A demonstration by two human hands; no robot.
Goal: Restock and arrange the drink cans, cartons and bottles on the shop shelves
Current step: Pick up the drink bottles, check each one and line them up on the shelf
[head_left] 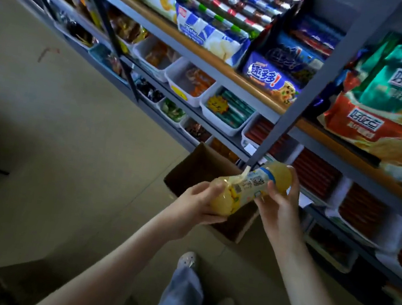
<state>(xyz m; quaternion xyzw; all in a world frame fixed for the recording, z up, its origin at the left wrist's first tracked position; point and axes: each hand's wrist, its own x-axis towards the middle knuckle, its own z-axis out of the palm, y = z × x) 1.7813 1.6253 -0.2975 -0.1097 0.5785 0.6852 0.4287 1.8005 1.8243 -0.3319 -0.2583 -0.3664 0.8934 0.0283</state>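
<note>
A dull beige floor [58,120] fills the left of the frame; grey snack shelves [329,72] cross the upper right. At lower centre, over a cardboard box [200,167], the left hand [198,203] and right hand [279,211] each grip an end of a sideways yellow drink bottle [254,182].

Grey metal shelves [146,17] run along the right. The top board carries a wafer pack [210,35], a blue biscuit pack [270,81] and crisp bags [385,100]. The shelf below holds white tubs [228,110] of snacks. On the floor [58,120], an open cardboard box [192,169] stands just beside the shelves.
</note>
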